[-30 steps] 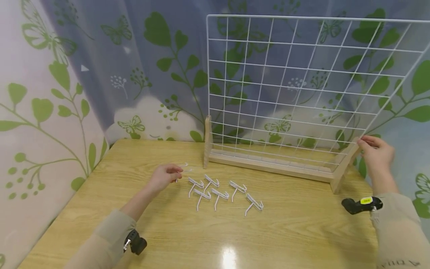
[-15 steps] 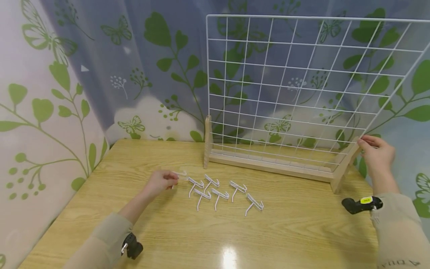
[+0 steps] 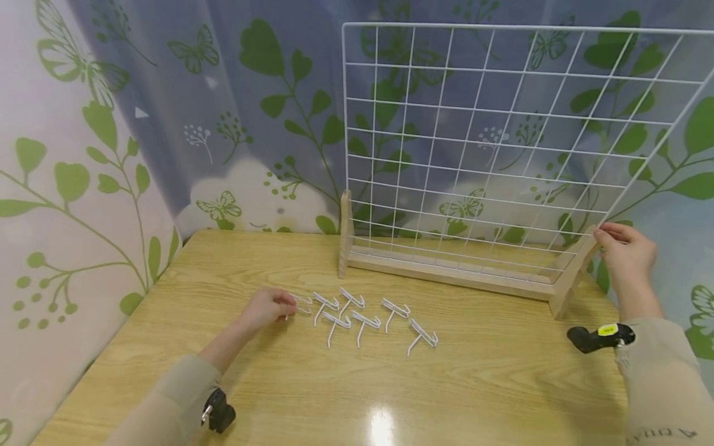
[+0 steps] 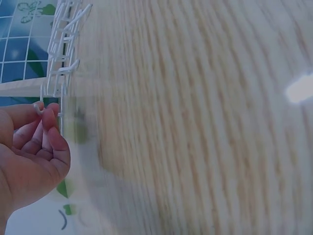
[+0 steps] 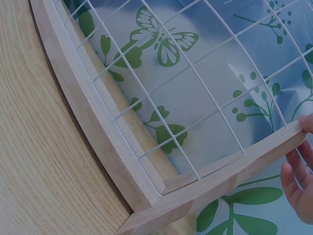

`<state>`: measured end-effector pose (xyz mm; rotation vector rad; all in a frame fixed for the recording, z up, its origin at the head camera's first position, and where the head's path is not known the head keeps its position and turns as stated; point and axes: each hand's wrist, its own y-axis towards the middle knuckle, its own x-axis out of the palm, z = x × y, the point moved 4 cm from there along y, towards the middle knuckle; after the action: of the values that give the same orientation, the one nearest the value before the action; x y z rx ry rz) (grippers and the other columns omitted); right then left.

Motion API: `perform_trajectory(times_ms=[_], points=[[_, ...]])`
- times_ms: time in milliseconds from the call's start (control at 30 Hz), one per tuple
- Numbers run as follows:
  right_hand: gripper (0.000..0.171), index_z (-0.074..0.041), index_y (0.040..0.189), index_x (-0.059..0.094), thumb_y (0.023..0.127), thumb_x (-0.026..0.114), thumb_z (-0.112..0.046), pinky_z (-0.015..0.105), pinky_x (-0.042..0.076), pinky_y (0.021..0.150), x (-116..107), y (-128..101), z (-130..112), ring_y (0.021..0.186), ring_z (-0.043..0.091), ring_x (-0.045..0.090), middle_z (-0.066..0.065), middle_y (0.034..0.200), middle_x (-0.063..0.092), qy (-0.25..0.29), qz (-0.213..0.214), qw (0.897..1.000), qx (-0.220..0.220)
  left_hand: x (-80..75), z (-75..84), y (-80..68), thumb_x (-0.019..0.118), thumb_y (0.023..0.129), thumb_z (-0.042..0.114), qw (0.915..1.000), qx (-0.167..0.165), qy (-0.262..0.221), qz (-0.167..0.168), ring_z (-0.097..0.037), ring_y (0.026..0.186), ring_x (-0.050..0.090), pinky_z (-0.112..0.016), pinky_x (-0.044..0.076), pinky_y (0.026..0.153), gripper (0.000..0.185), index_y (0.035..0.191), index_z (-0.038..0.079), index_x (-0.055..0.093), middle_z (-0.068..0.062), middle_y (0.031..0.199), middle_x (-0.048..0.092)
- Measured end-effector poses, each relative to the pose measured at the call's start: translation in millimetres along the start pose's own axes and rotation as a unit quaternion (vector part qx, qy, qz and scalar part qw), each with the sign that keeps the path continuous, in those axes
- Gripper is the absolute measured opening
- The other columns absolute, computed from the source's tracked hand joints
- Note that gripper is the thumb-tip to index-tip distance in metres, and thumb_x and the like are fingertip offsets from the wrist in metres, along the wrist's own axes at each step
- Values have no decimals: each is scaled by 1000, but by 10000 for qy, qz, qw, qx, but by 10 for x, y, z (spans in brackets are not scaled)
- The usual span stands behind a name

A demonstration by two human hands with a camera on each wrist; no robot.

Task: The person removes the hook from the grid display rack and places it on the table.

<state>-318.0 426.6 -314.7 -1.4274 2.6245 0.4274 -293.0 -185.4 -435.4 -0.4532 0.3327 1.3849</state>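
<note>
My left hand pinches a white wire display hook just above or on the table, left of the other hooks; which of the two I cannot tell. In the left wrist view, thumb and fingertips of the left hand meet on its thin wire, and the fingers hide part of it. Several like hooks lie to its right. At the far right my right hand grips the upper end of the wooden stand's side piece. A white wire grid panel stands upright in that stand.
The wooden base bar crosses the back of the table. A patterned curtain hangs close behind the panel and along the left side. In the right wrist view, the grid's lower wires meet the frame corner.
The left hand has drawn a little left and toward the near edge with its hook, whose angle has changed. My right hand stays on the stand. The loose hooks have not moved.
</note>
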Motion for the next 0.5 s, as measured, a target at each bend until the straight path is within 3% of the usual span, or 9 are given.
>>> perform_trajectory(times_ms=[233, 500], points=[[16, -31, 85, 58, 90, 59, -15, 6, 42, 56, 5, -4, 14, 70, -5, 49, -21, 77, 52, -4, 10, 10000, -27, 39, -57, 20, 64, 83, 3, 9998, 97, 172, 31, -14, 62, 50, -27, 42, 57, 14, 93, -6, 64, -9, 71, 62], [17, -32, 83, 59, 89, 60, -16, 6, 42, 56, -5, 10, 7, 69, -5, 49, -21, 76, 52, 61, -12, 10000, 36, 34, -82, 37, 63, 84, 6, 9994, -2, 335, -7, -16, 65, 52, -27, 44, 59, 16, 95, -5, 65, -7, 73, 62]])
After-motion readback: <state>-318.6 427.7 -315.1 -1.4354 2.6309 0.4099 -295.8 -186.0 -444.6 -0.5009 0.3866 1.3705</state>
